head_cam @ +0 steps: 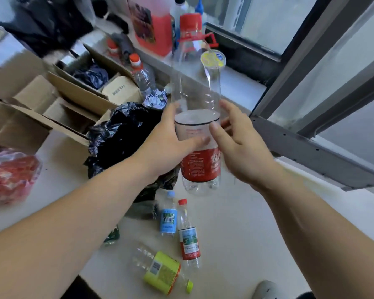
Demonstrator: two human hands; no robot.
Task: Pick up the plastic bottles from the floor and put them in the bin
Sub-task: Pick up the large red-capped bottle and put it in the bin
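I hold a large clear plastic bottle (195, 87) upright, with a red cap and a red-and-white label. My left hand (171, 143) grips its left side at the label. My right hand (242, 147) wraps the right side, thumb on the label. A black bin bag (125, 134) sits just left of the bottle, under my left hand. On the floor below lie a blue-labelled bottle (168, 219), a red-capped bottle (189, 236) and a yellow-green labelled bottle (160, 270). My left forearm partly hides a green bottle (112, 236).
Open cardboard boxes (30, 98) crowd the left, one holding a red-capped bottle (141, 74). A red plastic bag (9, 175) lies at far left. A sliding window frame (311, 147) runs along the right. A red jug (153, 24) stands on the ledge. A grey shoe (266, 290) shows at the bottom.
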